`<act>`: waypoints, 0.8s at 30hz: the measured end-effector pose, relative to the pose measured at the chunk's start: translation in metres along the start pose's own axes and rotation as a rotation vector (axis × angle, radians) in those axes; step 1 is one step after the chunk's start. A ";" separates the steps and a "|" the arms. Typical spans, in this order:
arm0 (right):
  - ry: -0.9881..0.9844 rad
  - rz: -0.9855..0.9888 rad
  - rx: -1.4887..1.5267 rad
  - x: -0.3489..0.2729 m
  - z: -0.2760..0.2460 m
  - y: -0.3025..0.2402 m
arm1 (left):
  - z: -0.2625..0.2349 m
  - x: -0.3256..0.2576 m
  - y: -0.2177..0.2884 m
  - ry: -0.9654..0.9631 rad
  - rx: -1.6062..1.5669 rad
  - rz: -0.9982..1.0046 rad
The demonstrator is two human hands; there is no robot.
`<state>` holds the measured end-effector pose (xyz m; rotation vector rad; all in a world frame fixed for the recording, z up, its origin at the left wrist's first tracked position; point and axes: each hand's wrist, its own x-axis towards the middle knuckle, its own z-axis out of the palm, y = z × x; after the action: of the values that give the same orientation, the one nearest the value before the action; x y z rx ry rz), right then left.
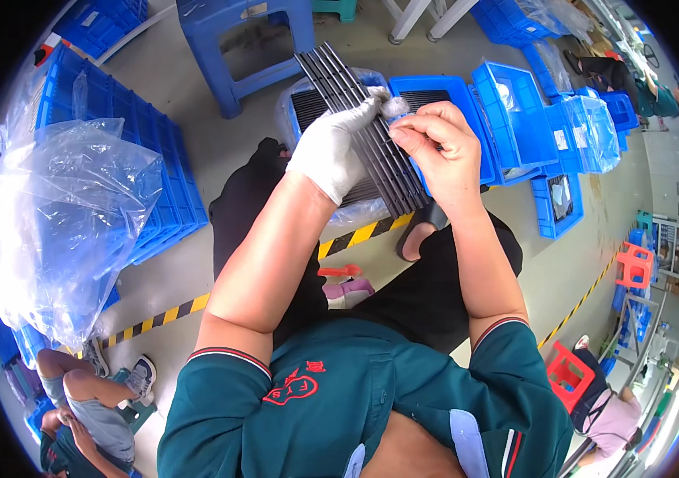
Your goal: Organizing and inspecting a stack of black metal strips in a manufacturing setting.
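My left hand (330, 153), in a white glove, is wrapped round a row of several long, thin black rods (330, 78). They lie side by side and slant from upper left to lower right. At their right side is my bare right hand (449, 153), its thumb and forefinger pinched together close to the rods. Whatever the pinch holds, if anything, is too small to make out. A whitish, translucent wad (394, 107) shows between the two hands. Below the rods stands a plastic-lined bin (285, 107) with more dark rods in it.
Right of the lined bin are a blue bin (467, 92) and several more blue crates (519, 119). A blue stool (220, 60) stands ahead. Tall stacked blue crates (144, 119) with clear plastic sheeting (60, 231) are at left. Another person (92, 398) sits at lower left.
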<state>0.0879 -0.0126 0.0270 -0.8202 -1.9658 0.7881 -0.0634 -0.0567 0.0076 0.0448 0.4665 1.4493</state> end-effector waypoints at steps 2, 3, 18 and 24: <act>-0.048 -0.183 -0.162 0.004 -0.001 -0.005 | 0.001 0.000 0.000 0.020 -0.011 0.006; -0.095 -0.271 -0.249 0.005 -0.004 -0.011 | -0.001 0.002 0.000 0.030 -0.005 0.009; -0.059 -0.213 -0.213 0.003 -0.006 -0.029 | -0.001 0.001 -0.002 0.052 -0.024 0.020; -0.068 -0.108 -0.120 0.003 0.002 -0.013 | -0.010 0.005 -0.001 -0.047 -0.046 0.004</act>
<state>0.0822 -0.0182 0.0372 -0.7578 -2.1156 0.6473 -0.0654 -0.0542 -0.0029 0.0429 0.3952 1.4588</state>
